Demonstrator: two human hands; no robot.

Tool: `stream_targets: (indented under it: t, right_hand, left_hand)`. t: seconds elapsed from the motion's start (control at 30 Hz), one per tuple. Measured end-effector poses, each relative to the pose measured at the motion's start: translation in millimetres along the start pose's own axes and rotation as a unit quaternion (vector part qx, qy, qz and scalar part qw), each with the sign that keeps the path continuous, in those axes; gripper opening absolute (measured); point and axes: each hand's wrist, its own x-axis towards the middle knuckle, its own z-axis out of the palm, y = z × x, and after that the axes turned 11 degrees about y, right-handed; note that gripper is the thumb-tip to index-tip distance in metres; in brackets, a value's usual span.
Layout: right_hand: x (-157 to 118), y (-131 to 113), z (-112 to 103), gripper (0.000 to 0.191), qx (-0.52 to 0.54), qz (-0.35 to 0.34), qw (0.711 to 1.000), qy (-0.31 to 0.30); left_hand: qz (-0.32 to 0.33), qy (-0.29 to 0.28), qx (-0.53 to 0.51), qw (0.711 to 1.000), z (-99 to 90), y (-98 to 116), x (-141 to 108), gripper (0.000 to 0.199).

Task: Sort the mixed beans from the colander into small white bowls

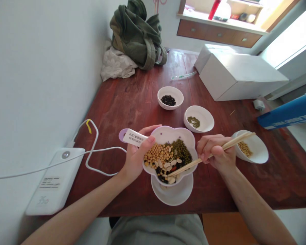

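While my left hand point(136, 154) pinches the near side of the scalloped bowl point(186, 136), likely rigid and bean-heavy, my right hand point(223, 158) closes around probably light, stiff chopsticks point(188, 166). Left of that grip, peanuts point(167, 165) look slippery, best nipped mid-body.

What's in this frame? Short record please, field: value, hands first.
left hand: holds flower-shaped bowl beside white label
right hand: holds chopsticks, tips inside that bowl
mix: yellow beans, green beans, dark beans, pale pieces
side bowls: dark-bean bowl, green-bean bowl, yellow-bean bowl
lower bowl: partly hidden, contents unclear
background: white box, green bag
surface: reddish-brown table
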Motion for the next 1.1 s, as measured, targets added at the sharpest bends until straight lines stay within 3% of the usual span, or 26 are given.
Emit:
stream_targets:
  t: [0.3,0.83,1.1]
  right_hand:
    - [1.3,-0.5,1.6,0.044,0.033,0.011,0.999,-0.001]
    - [0.9,2.9,2.8,0.049,0.036,0.011,0.999,0.003]
    - [1.6,4.8,6.8,0.055,0.059,0.022,0.997,0.041]
  left_hand:
    - [0.005,0.010,0.004,1.000,-1.4,-3.1,1.5,0.045]
    - [-0.006,0.024,0.000,1.000,-0.3,-3.5,3.4,0.046]
    - [-0.017,0.016,-0.012,1.000,-1.6,-6.2,4.5,0.047]
